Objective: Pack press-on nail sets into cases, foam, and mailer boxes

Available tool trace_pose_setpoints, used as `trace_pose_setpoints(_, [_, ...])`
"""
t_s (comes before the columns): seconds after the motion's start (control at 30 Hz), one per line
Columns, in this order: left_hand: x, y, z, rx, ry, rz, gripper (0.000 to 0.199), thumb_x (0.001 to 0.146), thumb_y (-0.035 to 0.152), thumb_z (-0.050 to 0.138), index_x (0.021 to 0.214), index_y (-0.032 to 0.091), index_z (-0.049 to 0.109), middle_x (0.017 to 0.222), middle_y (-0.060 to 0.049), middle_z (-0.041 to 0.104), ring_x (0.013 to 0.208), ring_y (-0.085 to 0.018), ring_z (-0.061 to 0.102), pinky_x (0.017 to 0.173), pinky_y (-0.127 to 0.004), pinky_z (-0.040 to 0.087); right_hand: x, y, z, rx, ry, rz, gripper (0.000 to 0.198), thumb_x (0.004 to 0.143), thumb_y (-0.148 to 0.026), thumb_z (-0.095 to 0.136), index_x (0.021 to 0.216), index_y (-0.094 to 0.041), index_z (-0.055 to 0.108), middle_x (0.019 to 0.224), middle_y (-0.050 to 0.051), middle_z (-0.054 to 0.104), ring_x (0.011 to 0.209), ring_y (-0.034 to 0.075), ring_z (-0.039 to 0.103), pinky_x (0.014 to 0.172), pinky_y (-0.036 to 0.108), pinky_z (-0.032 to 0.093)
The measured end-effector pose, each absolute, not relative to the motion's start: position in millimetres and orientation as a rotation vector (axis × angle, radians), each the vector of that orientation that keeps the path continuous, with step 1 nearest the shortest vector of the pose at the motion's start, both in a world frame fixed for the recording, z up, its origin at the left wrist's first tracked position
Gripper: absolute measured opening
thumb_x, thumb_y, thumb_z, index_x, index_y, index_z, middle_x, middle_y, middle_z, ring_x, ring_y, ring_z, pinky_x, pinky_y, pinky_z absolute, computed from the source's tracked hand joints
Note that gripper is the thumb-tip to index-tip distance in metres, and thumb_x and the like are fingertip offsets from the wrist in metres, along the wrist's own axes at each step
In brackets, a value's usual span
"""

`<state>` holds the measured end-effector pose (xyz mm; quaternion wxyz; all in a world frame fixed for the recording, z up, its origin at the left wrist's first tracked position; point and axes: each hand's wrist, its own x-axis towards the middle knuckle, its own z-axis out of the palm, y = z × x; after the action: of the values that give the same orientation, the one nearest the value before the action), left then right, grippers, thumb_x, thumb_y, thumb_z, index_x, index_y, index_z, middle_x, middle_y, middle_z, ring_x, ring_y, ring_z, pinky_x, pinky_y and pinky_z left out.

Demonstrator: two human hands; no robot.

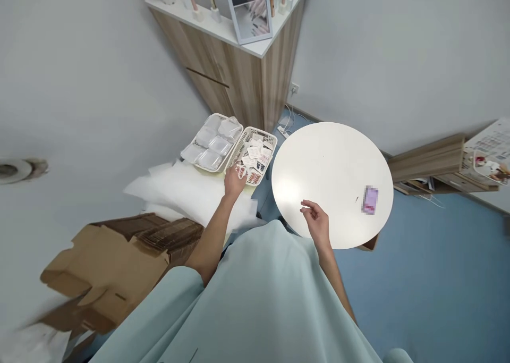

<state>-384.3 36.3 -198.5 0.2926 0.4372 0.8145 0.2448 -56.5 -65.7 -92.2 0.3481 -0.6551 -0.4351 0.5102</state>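
Observation:
My left hand (234,183) is closed on a small white card with red shapes (240,171), at the near edge of a white plastic basket (274,140). Similar small cards (255,153), some with red or dark blue marks, lie loosely piled inside that basket. Over the near left edge of a round white table (330,155), my right hand (317,222) hovers with fingers bent and apart, and nothing shows in it. Beside the card basket stands another white basket (187,149) with several clear plastic boxes (219,145).
A blurred purple item (370,200) lies on the table's right side. White foam sheeting (191,193) and brown cardboard boxes (107,262) are at the left. Behind stands a wooden cabinet (239,81) with a picture frame (255,25) on top. Cables (287,119) run along the floor.

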Motion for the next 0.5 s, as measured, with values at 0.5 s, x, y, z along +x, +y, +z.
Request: trace_pose_setpoints(0.5, [-399.4, 51.8, -242.2, 1.424, 2.109, 0.487, 0.064, 0.092, 0.022, 0.072, 0.150, 0.012, 0.049, 0.147, -0.027, 0.056, 0.141, -0.044, 0.056, 0.119, -0.054, 0.047, -105.9, -115.9, -101.7, -1.823, -0.936, 1.146, 0.038, 0.089, -0.052, 0.075, 0.113, -0.023, 0.079, 0.119, 0.013, 0.084, 0.104, 0.030, 0.082, 0.103, 0.053, 0.065])
